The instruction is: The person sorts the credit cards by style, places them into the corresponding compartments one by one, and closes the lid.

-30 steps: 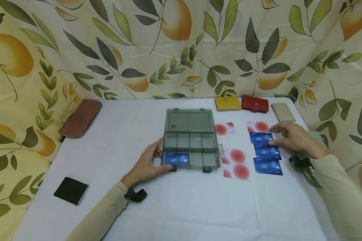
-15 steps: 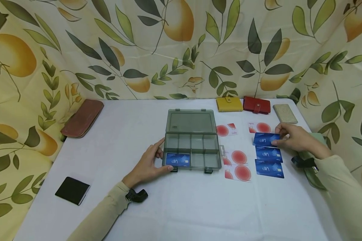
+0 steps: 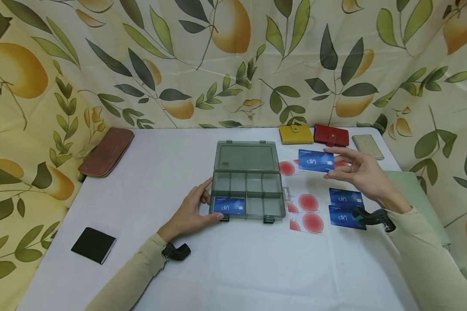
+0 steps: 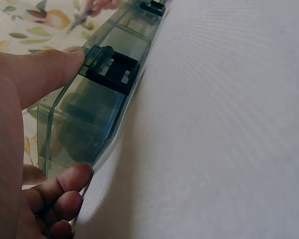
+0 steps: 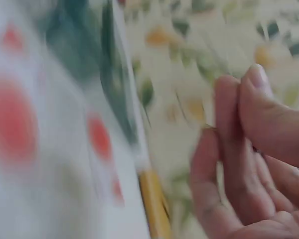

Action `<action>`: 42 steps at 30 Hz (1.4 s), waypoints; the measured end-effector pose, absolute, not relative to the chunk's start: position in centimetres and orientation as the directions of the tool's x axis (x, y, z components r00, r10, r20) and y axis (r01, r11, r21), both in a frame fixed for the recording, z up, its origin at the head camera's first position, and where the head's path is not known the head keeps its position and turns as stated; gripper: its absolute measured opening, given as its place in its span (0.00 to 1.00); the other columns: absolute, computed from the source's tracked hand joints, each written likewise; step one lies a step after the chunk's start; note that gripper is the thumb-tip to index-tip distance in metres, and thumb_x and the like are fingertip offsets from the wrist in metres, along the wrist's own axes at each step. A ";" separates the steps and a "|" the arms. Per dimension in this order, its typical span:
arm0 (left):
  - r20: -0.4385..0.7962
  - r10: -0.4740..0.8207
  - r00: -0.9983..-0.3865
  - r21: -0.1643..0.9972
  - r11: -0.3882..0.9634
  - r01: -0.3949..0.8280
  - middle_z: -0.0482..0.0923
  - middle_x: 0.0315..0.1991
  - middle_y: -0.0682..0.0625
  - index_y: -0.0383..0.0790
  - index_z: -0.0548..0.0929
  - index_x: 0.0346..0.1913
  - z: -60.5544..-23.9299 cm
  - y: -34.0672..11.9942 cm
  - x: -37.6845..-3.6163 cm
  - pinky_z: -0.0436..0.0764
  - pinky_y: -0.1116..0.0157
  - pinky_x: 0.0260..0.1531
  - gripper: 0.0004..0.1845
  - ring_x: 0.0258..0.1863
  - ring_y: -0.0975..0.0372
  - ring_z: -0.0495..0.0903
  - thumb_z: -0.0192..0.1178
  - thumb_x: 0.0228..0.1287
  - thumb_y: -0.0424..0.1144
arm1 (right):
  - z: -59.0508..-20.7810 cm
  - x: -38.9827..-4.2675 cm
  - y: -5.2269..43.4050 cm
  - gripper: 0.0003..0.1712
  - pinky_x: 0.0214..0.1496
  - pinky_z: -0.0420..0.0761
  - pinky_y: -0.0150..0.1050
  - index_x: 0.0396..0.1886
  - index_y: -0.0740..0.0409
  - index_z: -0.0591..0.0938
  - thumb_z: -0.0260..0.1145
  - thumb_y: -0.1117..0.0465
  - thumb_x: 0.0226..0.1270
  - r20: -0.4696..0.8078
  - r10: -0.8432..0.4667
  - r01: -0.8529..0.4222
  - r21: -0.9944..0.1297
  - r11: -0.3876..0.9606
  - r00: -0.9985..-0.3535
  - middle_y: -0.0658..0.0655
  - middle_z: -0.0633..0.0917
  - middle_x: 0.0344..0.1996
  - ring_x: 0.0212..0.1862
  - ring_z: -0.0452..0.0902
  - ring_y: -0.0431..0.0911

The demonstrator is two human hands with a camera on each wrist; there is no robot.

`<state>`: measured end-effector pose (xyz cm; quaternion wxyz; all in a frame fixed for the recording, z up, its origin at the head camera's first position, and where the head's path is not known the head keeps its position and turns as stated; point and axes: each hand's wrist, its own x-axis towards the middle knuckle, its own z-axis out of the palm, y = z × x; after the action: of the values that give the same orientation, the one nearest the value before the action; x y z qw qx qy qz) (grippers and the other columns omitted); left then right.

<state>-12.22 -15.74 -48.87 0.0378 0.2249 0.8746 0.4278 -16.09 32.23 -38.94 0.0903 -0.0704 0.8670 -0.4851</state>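
Step in hand looks like carrying a blue card (image 3: 315, 160) over to the clear grey-green box (image 3: 264, 207); right hand (image 3: 361, 175) has its fingers narrow, pinching that card by its right end, above the desk (image 3: 159, 268) toward its far edge and right of the box; right wrist view too blurred to make the card out. Left hand (image 3: 188, 218) holds the box at its near left corner, thumb on the rim by a latch (image 4: 112, 69), fingers curled against the side; lid (image 3: 246, 158) is up; one card in the box (image 3: 228, 206) lies in the near left section, other sections look unfilled.

Next move would seem to call for going left, keeping the card flat, then letting go over a section; divider edges could catch it. Two more blue cards (image 3: 345, 198) wait toward the right edge; red-and-white cards (image 3: 306, 222) lie between them and the box, others farther back.

Desk wears a white cloth, a few soft creases; yellow wallet (image 3: 295, 134), red wallet (image 3: 331, 135) and beige booklet (image 3: 367, 147) by the far edge; brown case (image 3: 107, 152) at the far left corner; black wallet (image 3: 93, 245) near the left edge; pale green item (image 3: 416, 194) at the right edge; fruit-and-leaf curtain (image 3: 311, 73) behind and at both sides.
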 end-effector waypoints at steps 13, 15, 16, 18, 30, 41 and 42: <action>0.133 0.437 -0.890 0.767 0.524 0.372 0.75 0.45 0.50 0.41 0.56 0.85 -48.6 -15.4 -12.5 0.72 0.58 0.52 0.58 0.46 0.59 0.70 0.78 0.58 0.51 | -42.6 -14.3 17.8 0.36 0.55 0.84 0.44 0.64 0.56 0.85 0.87 0.59 0.54 0.108 -0.521 -0.365 -0.831 0.419 -0.846 0.57 0.87 0.53 0.52 0.81 0.50; 0.135 0.437 -0.889 0.769 0.520 0.372 0.75 0.45 0.50 0.41 0.56 0.85 -48.6 -15.3 -12.6 0.72 0.58 0.52 0.58 0.46 0.59 0.70 0.78 0.58 0.51 | -42.9 -14.1 16.5 0.37 0.56 0.83 0.51 0.63 0.53 0.85 0.88 0.56 0.51 0.131 -0.541 -0.417 -0.791 0.447 -0.830 0.55 0.87 0.56 0.55 0.80 0.51; 0.138 0.437 -0.889 0.769 0.519 0.375 0.75 0.45 0.50 0.41 0.56 0.85 -48.6 -15.3 -12.6 0.72 0.58 0.52 0.58 0.46 0.59 0.70 0.78 0.58 0.51 | -43.1 -14.0 15.9 0.37 0.58 0.82 0.54 0.62 0.52 0.86 0.89 0.54 0.50 0.139 -0.547 -0.435 -0.774 0.459 -0.825 0.54 0.87 0.57 0.57 0.80 0.51; 0.140 0.437 -0.889 0.769 0.518 0.375 0.75 0.45 0.50 0.41 0.56 0.85 -48.7 -15.3 -12.7 0.72 0.58 0.52 0.58 0.46 0.59 0.70 0.78 0.58 0.51 | -43.6 -14.0 15.1 0.37 0.63 0.80 0.59 0.60 0.52 0.86 0.90 0.52 0.48 0.162 -0.558 -0.474 -0.741 0.475 -0.814 0.55 0.86 0.58 0.61 0.78 0.53; 0.142 0.431 -0.891 0.763 0.526 0.376 0.76 0.45 0.50 0.41 0.56 0.85 -48.7 -15.3 -12.5 0.73 0.59 0.52 0.58 0.46 0.59 0.71 0.79 0.57 0.51 | -42.8 -14.3 17.3 0.33 0.66 0.76 0.66 0.58 0.57 0.87 0.88 0.54 0.53 0.165 -0.572 -0.505 -0.696 0.510 -0.804 0.61 0.80 0.66 0.68 0.74 0.60; 0.124 0.423 -0.898 0.764 0.537 0.358 0.75 0.45 0.51 0.41 0.56 0.85 -48.9 -15.7 -12.2 0.72 0.58 0.52 0.58 0.45 0.59 0.70 0.78 0.59 0.52 | -40.5 -15.0 33.3 0.36 0.54 0.81 0.63 0.63 0.63 0.83 0.85 0.55 0.57 -0.045 -0.354 -0.293 -0.469 0.833 -0.934 0.67 0.84 0.57 0.59 0.78 0.64; 0.125 0.421 -0.898 0.763 0.537 0.358 0.75 0.45 0.51 0.41 0.56 0.85 -48.9 -15.7 -12.2 0.72 0.58 0.52 0.58 0.45 0.59 0.70 0.78 0.59 0.52 | -40.6 -14.9 34.4 0.37 0.56 0.79 0.67 0.64 0.65 0.83 0.85 0.55 0.57 -0.085 -0.335 -0.264 -0.450 0.853 -0.938 0.70 0.83 0.58 0.60 0.76 0.66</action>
<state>-12.17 -15.73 -48.92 0.0367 0.2225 0.8760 0.4264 -14.88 34.44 -40.63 0.0803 -0.1563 0.9593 -0.2212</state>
